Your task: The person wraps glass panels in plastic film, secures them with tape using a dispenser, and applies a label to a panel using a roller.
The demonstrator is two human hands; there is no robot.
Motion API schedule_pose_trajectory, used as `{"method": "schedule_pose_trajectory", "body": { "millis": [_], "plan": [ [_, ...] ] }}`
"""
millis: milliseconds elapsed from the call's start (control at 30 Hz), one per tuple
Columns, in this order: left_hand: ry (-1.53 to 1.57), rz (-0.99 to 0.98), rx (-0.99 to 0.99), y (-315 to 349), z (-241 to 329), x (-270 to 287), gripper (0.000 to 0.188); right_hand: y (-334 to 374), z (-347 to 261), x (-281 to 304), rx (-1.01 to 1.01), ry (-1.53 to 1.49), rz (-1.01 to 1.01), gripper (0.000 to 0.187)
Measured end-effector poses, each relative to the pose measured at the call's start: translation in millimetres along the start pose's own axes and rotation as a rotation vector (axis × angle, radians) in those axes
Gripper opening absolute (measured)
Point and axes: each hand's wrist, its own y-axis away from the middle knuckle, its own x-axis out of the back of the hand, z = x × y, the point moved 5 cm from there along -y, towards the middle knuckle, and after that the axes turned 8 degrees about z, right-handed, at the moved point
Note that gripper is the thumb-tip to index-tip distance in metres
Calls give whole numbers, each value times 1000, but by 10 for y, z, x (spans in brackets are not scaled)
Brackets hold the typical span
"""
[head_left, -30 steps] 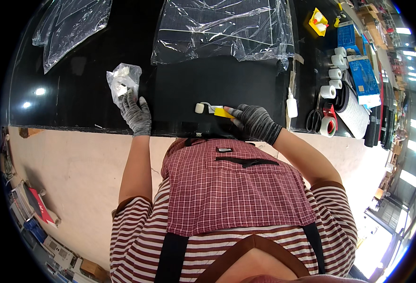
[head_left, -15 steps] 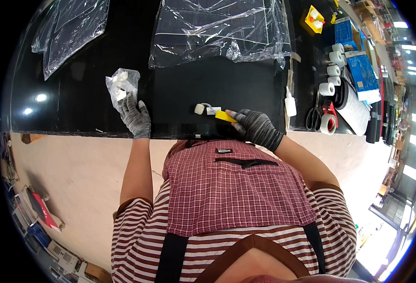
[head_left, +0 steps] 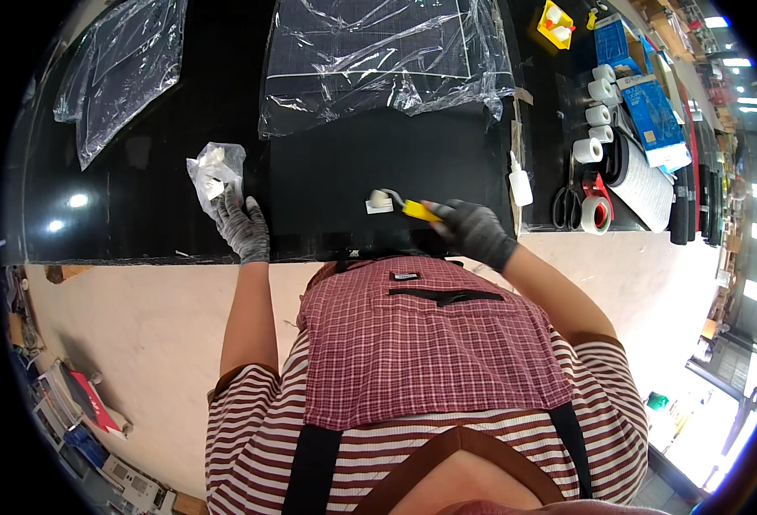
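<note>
My right hand (head_left: 475, 233), in a grey glove, grips the yellow handle (head_left: 421, 210) of a small paint roller. Its pale roller head (head_left: 379, 198) rests against a small white label (head_left: 380, 207) on the black tabletop. Over to the left, my left hand (head_left: 243, 225), gloved too, lies with fingers stretched out at the near edge of a clear plastic bag (head_left: 220, 167). White pieces show inside that bag, and the fingertips are partly hidden against it.
Flat dark panels in clear plastic wrap (head_left: 387, 60) lie at the back, another (head_left: 130, 73) at far left. To the right are a white squeeze bottle (head_left: 520, 184), black scissors (head_left: 566, 206), a tape dispenser (head_left: 597, 210), white rolls (head_left: 588, 150) and blue boxes (head_left: 653, 112).
The roller head has moved right onto the white label, and my right hand has shifted slightly right with it. My left hand stays at the bag. The whole view has shifted a little.
</note>
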Motion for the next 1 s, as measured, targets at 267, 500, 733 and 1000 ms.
{"method": "schedule_pose_trajectory", "body": {
  "millis": [267, 500, 733, 1000],
  "plan": [
    [42, 40, -35, -8, 51, 53, 47, -144, 36, -84, 21, -47, 6, 39],
    [191, 94, -31, -2, -113, 37, 49, 716, 906, 454, -359, -345, 189, 32],
    [18, 226, -89, -135, 135, 551, 50, 1104, 2165, 645, -799, 176, 546, 32],
    [246, 8, -492, -172, 1021, 636, 40, 954, 2220, 656, -657, 538, 545, 31]
  ]
}}
